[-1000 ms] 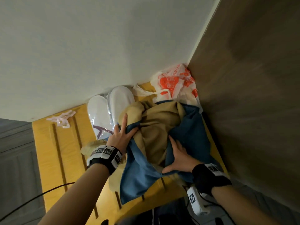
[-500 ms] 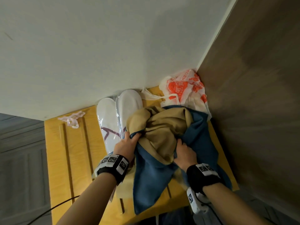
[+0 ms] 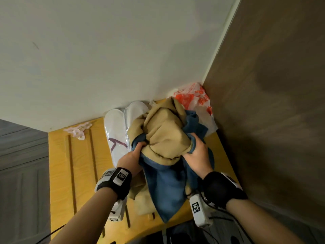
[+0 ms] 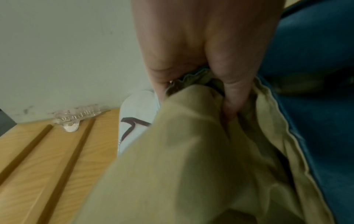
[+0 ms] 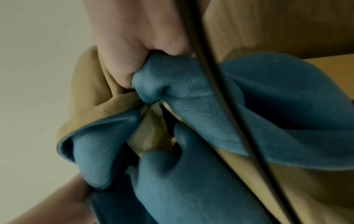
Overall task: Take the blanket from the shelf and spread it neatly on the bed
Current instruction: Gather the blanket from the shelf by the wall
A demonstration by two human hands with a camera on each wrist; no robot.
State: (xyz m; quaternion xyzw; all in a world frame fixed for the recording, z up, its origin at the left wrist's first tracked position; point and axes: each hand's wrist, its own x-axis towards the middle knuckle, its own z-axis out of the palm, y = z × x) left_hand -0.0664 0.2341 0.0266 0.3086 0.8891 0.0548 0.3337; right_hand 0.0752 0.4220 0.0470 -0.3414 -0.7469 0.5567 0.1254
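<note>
Both hands grasping the bundled blanket over the shelf

Left hand [image 3: 131, 158] and right hand [image 3: 197, 155] clutch the tan-and-blue blanket [image 3: 165, 136] at frame centre, above the yellow shelf [image 3: 59, 166].

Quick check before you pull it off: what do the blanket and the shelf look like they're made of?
Blanket: soft two-sided fabric, blue fleece-like nap on one face, smooth tan cloth on the other with a stitched hem; it bunches easily. Shelf: yellow wood or wood-look board, grain lines and routed grooves showing; which one is unclear.

Left of the grip: two white slippers [image 3: 121, 127] in clear wrap; further left, pink clip [image 3: 79, 131]. Behind-right: orange-printed plastic bag [image 3: 197, 101]
</note>
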